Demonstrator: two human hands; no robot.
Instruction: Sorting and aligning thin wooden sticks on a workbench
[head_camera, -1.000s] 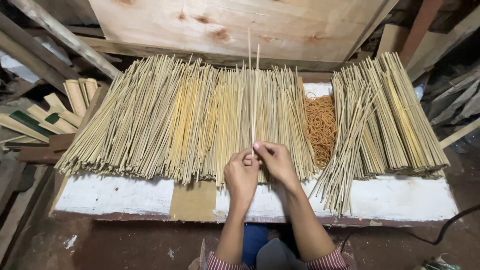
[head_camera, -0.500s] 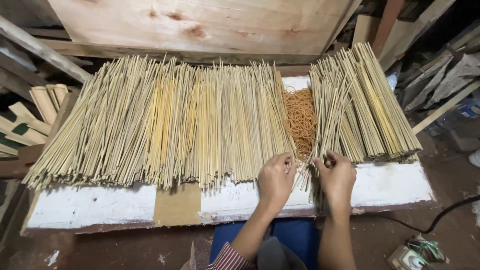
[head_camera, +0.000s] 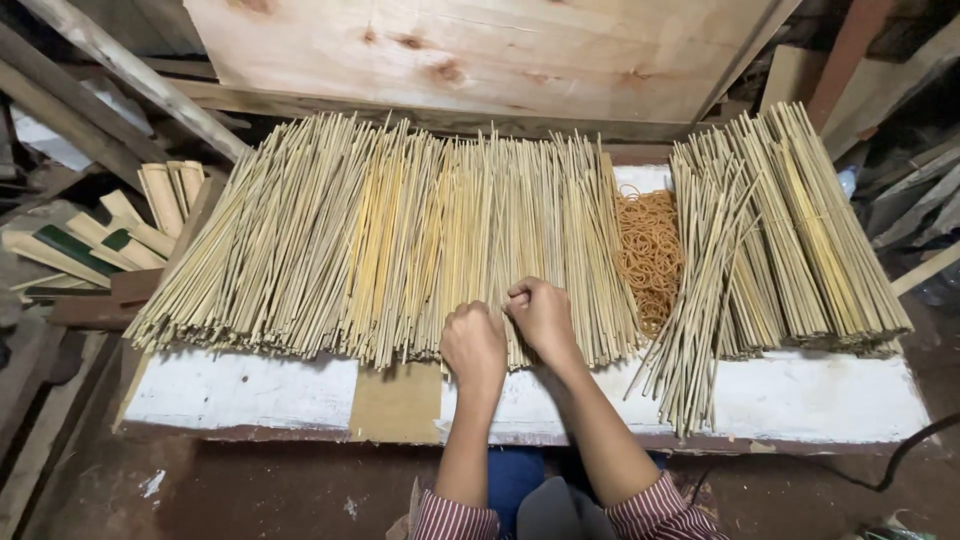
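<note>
A wide pile of thin pale bamboo sticks (head_camera: 380, 240) lies spread across a white board (head_camera: 240, 385). My left hand (head_camera: 474, 343) rests on the near ends of these sticks, fingers curled closed. Right beside it, my right hand (head_camera: 541, 313) pinches at stick ends in the same pile with its fingers closed; whether it grips any is hard to tell. A heap of orange rubber bands (head_camera: 650, 250) sits to the right of my hands. Beyond that lie bundled sticks (head_camera: 790, 240), some fanning loose toward the board's front edge.
A large plywood sheet (head_camera: 480, 50) leans behind the sticks. Split bamboo slats (head_camera: 120, 235) lie at the left beside slanted wooden beams (head_camera: 110, 60). A dark cable (head_camera: 900, 455) runs at the lower right. The brown floor (head_camera: 250, 490) lies below the board.
A second ago both hands held a couple of sticks upright. They then reached right to the loose bundle near the rubber bands, and have now come back left onto the main pile.
</note>
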